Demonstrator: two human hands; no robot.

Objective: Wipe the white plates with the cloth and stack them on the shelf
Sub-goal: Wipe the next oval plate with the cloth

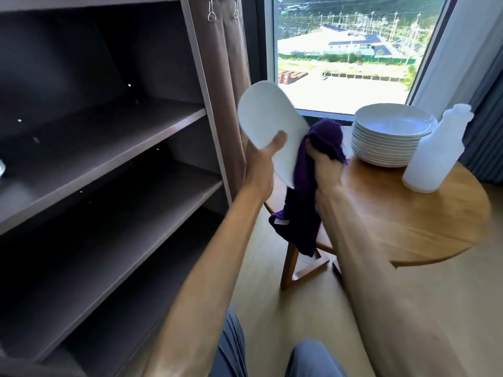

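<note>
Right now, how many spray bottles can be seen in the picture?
1. The white bottle stands on the round wooden table, right of the plate stack. Others may be out of view.

The left hand (262, 159) holds a tilted white plate (268, 123) by its lower edge, thumb across the face. Just beside it, the right hand (321, 164) grips a purple cloth (304, 186) against the plate's right rim. Beyond the right hand, stacked plates (392, 134) and a white bottle (432, 153) stand on the round table (408, 213). Dark shelves (109, 137) lie left of the left hand.
</note>
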